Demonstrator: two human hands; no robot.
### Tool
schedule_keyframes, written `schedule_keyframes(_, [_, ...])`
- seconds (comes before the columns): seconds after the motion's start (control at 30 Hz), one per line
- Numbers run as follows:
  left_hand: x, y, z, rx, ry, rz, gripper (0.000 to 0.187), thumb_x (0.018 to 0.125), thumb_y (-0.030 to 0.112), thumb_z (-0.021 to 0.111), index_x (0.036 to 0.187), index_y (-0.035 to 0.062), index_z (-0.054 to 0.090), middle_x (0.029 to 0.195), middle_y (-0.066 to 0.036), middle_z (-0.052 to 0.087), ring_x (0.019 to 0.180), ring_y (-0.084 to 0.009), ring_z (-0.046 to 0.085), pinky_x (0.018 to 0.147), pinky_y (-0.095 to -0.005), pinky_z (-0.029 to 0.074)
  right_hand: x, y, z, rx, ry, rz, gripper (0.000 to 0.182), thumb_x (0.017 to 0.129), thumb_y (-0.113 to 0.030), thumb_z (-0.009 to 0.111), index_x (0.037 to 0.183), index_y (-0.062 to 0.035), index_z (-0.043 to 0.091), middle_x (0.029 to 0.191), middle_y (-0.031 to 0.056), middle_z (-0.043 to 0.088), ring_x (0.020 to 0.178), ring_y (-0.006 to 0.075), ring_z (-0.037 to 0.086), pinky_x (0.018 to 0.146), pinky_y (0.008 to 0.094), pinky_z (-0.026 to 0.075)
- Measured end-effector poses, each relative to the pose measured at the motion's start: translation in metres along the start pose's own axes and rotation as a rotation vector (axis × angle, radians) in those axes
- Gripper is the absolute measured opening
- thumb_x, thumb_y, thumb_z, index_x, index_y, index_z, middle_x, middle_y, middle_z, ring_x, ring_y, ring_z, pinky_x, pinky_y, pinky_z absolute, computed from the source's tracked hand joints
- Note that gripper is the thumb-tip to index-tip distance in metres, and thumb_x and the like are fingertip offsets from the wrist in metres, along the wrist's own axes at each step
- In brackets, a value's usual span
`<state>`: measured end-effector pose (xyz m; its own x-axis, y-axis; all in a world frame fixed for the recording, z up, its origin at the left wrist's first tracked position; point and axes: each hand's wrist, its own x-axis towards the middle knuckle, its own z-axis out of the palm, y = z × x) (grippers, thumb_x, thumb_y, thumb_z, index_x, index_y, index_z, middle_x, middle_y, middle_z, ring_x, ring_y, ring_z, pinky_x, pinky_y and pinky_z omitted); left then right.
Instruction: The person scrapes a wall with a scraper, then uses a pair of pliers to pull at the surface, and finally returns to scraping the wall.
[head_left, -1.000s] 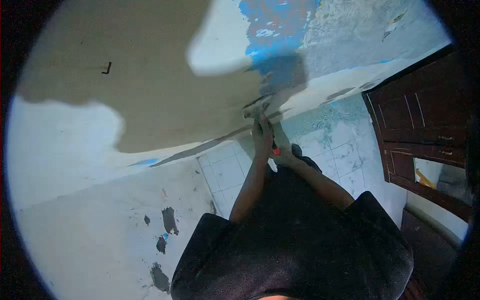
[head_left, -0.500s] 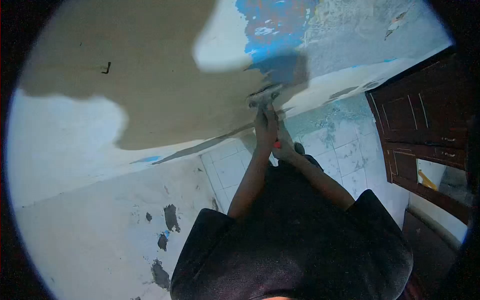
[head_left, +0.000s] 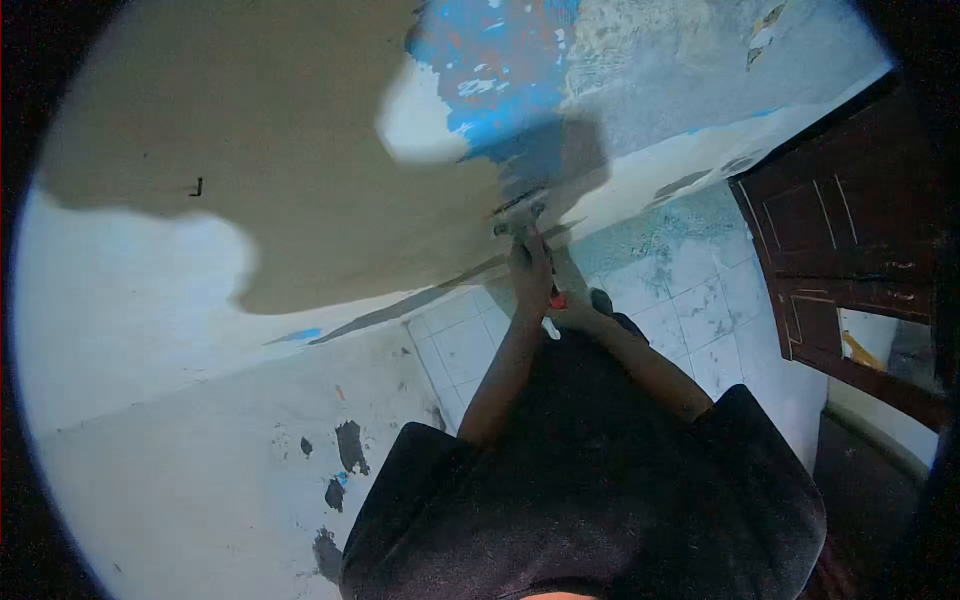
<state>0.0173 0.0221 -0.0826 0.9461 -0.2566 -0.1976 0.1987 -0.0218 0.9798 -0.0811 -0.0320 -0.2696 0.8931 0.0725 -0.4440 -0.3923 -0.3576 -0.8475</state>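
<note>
A scraper (head_left: 520, 212) with a wide head and a red-ended handle touches or nearly touches the wall (head_left: 330, 230). My left hand (head_left: 530, 270) is wrapped round its handle just below the head. Lower down, my right hand (head_left: 575, 312) is closed round the handle's red end. Above the scraper's head runs a stripped patch (head_left: 510, 70) of blue and reddish-brown, with white paint at its left edge. My shadow falls over much of the wall around it.
A hook (head_left: 197, 187) sticks out of the wall at the left. Brown wooden cabinets (head_left: 840, 220) stand at the right. White floor tiles (head_left: 700, 305) with grey dust lie below the wall. Dark bare spots (head_left: 350, 447) mark the lower left wall.
The wall and its blue patch have shifted left in view, and the hook sits lower. The scraper's head and both hands appear slightly lower, with the grip unchanged.
</note>
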Motion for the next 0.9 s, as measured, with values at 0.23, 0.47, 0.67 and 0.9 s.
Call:
schedule_keyframes(0.23, [-0.007, -0.001, 0.001, -0.03, 0.026, -0.109, 0.044, 0.097, 0.048, 0.044, 0.078, 0.0085, 0.045, 0.059, 0.0, 0.043, 0.049, -0.0094, 0.043, 0.046, -0.0265, 0.037, -0.048, -0.066, -0.036, 0.192, -0.161, 0.071, 0.04, 0.083, -0.038, 0.067, 0.072, 0.0004, 0.06, 0.063, 0.003, 0.057, 0.06, 0.0118, 0.052, 0.055, 0.0349, 0.043])
schedule_keyframes(0.47, [-0.004, -0.007, 0.0, -0.032, 0.025, -0.105, 0.041, 0.099, 0.043, 0.041, 0.077, 0.0085, 0.043, 0.059, 0.0, 0.042, 0.047, -0.0096, 0.041, 0.044, -0.0272, 0.036, -0.054, -0.063, -0.023, 0.151, 0.017, 0.086, 0.042, 0.084, -0.042, 0.063, 0.071, -0.003, 0.066, 0.059, 0.0024, 0.059, 0.054, 0.0141, 0.053, 0.056, 0.0333, 0.044])
schedule_keyframes(0.67, [-0.006, -0.006, -0.002, -0.085, -0.002, -0.079, 0.042, 0.097, 0.046, 0.044, 0.078, 0.009, 0.044, 0.059, 0.0, 0.042, 0.048, -0.009, 0.04, 0.045, -0.0269, 0.035, -0.055, -0.08, -0.027, 0.28, -0.014, 0.199, 0.042, 0.086, -0.037, 0.062, 0.067, -0.0004, 0.065, 0.057, 0.0042, 0.059, 0.051, 0.0132, 0.054, 0.053, 0.032, 0.044])
schedule_keyframes(0.9, [-0.004, -0.014, -0.003, -0.077, -0.002, -0.102, 0.041, 0.098, 0.047, 0.042, 0.079, 0.0098, 0.044, 0.059, 0.002, 0.041, 0.048, -0.0082, 0.039, 0.046, -0.0258, 0.034, -0.044, -0.055, -0.017, 0.155, 0.029, 0.162, 0.041, 0.089, -0.036, 0.058, 0.065, -0.003, 0.06, 0.053, 0.0061, 0.054, 0.05, 0.013, 0.051, 0.051, 0.0359, 0.041])
